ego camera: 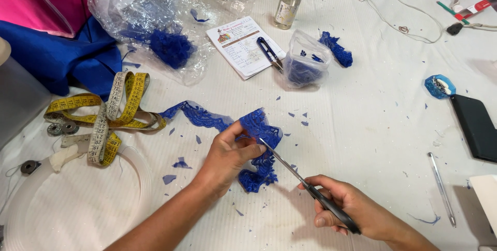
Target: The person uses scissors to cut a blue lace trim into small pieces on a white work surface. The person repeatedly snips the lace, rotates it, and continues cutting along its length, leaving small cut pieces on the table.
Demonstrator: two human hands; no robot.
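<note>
My left hand (228,155) pinches a strip of blue lace (259,127) against the white cloth-covered table (373,127). The lace trails left from my fingers and bunches below them. My right hand (347,207) grips black-handled scissors (305,183), whose blades point up-left and meet the lace right at my left fingertips. Small blue lace scraps (181,164) lie scattered on the cloth around both hands.
A yellow measuring tape (111,111) lies coiled at left above a white hoop (77,199). Behind are a clear bag with blue lace (171,46), a small bag of blue scraps (305,64), a notepad with thread snips (243,46), a spray bottle (288,5), a black pad (476,124) and a pen (441,189).
</note>
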